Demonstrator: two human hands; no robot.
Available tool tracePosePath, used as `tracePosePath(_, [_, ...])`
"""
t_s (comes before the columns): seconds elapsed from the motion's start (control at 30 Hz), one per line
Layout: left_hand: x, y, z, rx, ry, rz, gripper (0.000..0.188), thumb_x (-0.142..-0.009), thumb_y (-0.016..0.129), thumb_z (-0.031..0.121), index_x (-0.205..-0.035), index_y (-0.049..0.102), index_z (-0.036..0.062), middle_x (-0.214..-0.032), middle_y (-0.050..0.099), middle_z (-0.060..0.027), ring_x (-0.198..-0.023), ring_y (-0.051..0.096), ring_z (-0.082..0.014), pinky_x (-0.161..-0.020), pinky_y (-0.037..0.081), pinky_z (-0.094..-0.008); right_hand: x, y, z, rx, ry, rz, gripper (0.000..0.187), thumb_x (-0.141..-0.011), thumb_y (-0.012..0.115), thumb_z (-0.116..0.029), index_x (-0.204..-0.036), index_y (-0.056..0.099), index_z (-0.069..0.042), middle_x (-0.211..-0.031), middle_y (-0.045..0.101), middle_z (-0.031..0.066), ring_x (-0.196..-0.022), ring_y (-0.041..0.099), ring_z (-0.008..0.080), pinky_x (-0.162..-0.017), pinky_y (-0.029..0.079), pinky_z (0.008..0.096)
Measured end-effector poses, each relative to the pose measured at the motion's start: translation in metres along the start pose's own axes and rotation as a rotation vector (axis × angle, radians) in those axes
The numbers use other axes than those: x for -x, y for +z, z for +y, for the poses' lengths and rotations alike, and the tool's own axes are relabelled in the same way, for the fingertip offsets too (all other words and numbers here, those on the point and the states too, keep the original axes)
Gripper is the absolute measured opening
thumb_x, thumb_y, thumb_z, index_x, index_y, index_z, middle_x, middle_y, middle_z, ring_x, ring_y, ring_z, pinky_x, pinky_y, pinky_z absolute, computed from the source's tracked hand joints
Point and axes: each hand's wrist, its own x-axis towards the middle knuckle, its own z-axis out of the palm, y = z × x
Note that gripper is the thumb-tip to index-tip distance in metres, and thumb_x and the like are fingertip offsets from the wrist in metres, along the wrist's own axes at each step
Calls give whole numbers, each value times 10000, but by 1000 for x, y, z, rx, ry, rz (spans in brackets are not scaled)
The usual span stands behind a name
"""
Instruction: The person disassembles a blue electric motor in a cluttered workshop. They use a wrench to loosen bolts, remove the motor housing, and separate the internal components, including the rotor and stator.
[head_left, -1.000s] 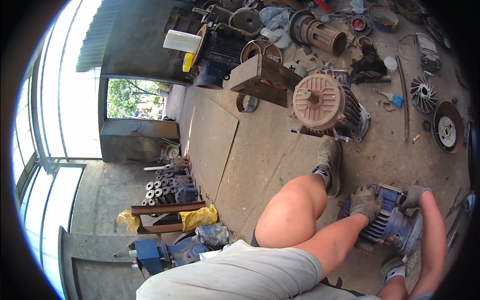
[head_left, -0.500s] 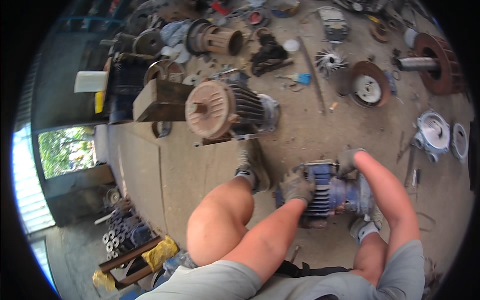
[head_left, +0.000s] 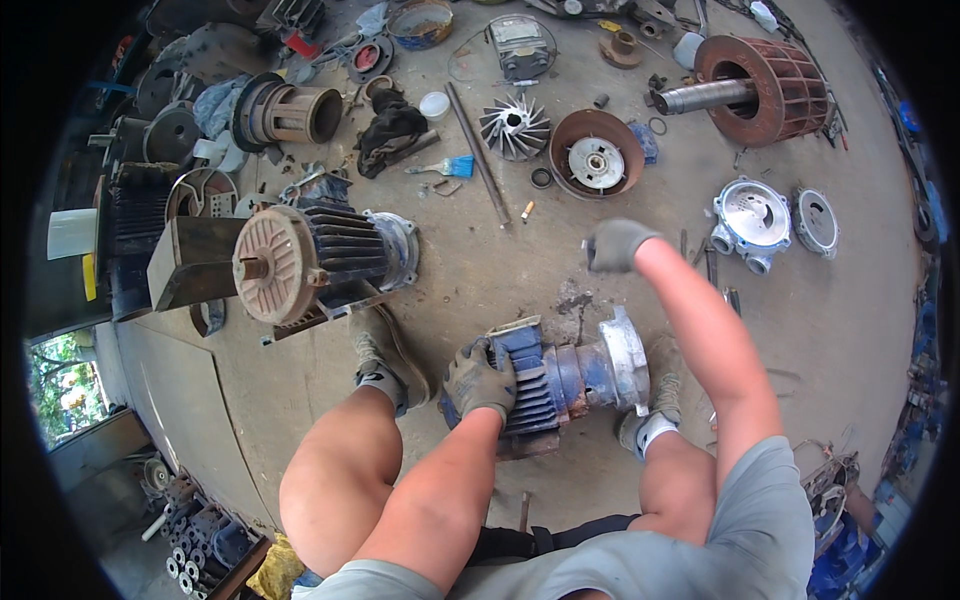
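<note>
A blue finned electric motor (head_left: 527,370) lies on its side on the floor between my feet, its pale flanged end (head_left: 622,362) toward the right. My left hand (head_left: 480,378), in a grey-brown work glove, is wrapped over the motor's left end. My right hand (head_left: 616,247), gloved too, is in the air above the floor, beyond the motor and apart from it. Its fingers are curled in and slightly blurred; whatever they may hold is hidden.
Left of my foot stands another motor (head_left: 330,255) with a rusty round end cover. Farther off lie a blue paintbrush (head_left: 450,167), a metal rod (head_left: 475,150), a fan wheel (head_left: 514,125), a rusty round housing (head_left: 597,155), a rotor (head_left: 765,92) and a silvery end cover (head_left: 752,217).
My right hand has left the motor and moved away over the floor beyond it. My left hand stays on the motor. The whole view has swung to the right.
</note>
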Motion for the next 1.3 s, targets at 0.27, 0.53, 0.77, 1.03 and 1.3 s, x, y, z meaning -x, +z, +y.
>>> tracePosePath(0.27, [0, -1, 2, -9, 18, 11, 563, -987, 623, 534, -1422, 684, 182, -1447, 620, -140, -1359, 577, -361, -1157, 440, -496, 85, -29, 76, -368, 206, 620, 378, -949, 727, -380, -1107, 756, -38, -967, 780, 186, -916, 729, 346, -899, 558, 448])
tracePosePath(0.53, [-2, 9, -1, -44, 39, 67, 559, -1012, 584, 538, -1384, 692, 135, -1412, 639, -167, -1309, 610, -375, -1131, 465, -495, 80, 140, 112, -591, 324, 287, 366, -978, 676, -353, -1065, 745, -3, -995, 774, 214, -925, 722, 379, -899, 550, 457])
tracePosePath(0.77, [-12, 31, -19, 54, 97, 173, 643, -1049, 542, 552, -1457, 628, 62, -1459, 618, -235, -1348, 596, -425, -1135, 470, -517, 96, 181, 86, -389, 524, 501, 509, -1024, 602, -446, -1133, 762, 25, -1232, 741, 289, -1236, 685, 445, -1042, 520, 513])
tracePosePath(1.03, [-140, 27, -65, 583, -147, -425, 964, -983, 467, 844, -1328, 702, -25, -1176, 753, -155, -993, 714, -271, -872, 533, -380, 98, 123, 11, -468, 174, 53, 695, -1085, 427, -621, -1270, 747, -32, -1281, 738, 267, -1160, 703, 437, -1042, 520, 484])
tracePosePath(1.3, [-153, 20, -31, 351, -33, -778, 857, -927, 571, 844, -1417, 693, 152, -1205, 787, -86, -1099, 719, -304, -1091, 386, -674, 82, 149, 25, -644, 92, 91, 468, -1030, 548, -428, -1218, 756, -53, -1206, 769, 223, -1064, 725, 381, -961, 534, 458])
